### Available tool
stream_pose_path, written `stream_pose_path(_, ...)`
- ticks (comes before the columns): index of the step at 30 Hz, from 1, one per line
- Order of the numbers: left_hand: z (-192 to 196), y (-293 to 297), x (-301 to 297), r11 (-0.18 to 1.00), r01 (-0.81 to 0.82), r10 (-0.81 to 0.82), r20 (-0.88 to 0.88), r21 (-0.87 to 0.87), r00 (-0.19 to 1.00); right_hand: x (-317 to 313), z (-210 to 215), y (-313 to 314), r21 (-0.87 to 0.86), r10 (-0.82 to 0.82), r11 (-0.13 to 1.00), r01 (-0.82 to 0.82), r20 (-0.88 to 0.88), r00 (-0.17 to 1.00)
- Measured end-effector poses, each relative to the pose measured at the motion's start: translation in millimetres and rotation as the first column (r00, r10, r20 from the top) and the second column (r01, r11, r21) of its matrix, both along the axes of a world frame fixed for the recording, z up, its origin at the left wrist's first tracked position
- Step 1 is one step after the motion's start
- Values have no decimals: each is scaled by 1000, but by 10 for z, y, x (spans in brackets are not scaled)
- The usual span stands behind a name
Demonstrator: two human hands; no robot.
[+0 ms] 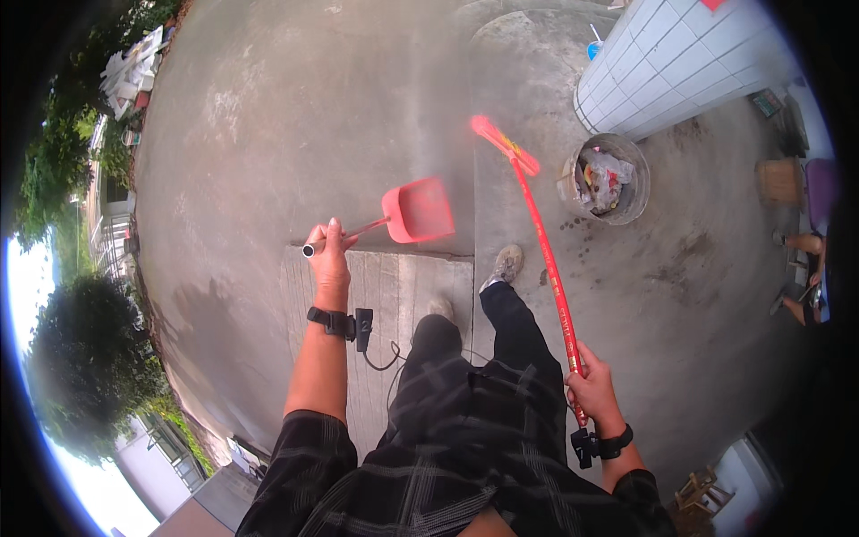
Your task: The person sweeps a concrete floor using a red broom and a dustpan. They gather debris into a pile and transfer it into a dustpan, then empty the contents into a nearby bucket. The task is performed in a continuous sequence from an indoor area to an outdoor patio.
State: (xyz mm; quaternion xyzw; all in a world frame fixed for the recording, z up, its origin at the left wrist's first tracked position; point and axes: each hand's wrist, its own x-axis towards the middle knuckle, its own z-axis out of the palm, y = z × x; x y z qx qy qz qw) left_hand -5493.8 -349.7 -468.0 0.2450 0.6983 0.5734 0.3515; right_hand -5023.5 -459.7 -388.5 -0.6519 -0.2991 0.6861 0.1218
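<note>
My left hand (329,258) is closed round the long handle of a red dustpan (424,211), whose pan is out ahead of the concrete step I stand by. The handle's dark end sticks out past my fist. In my right hand (592,390) is the red shaft of a broom (548,252). Its red head points away from me, to the right of the dustpan and apart from it. The pan looks bare inside. Whether the broom head touches the floor I cannot tell.
Right of the broom head stands a metal bucket (641,165) with rubbish in it, beside a white tiled pillar (667,67). A concrete step (380,309) lies at my feet. Another person's legs (810,246) show at the far right, near a wooden stool (780,182).
</note>
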Motion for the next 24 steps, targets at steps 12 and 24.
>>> stream_pose_path(12,-1394,1326,-468,971,238,-234,230,10,945,-1044,-279,412,-136,92,987,-82,66,994)
stream_pose_path(24,-1487,1632,-886,953,303,-293,339,27,894,-1782,170,72,-144,-17,989,32,104,994)
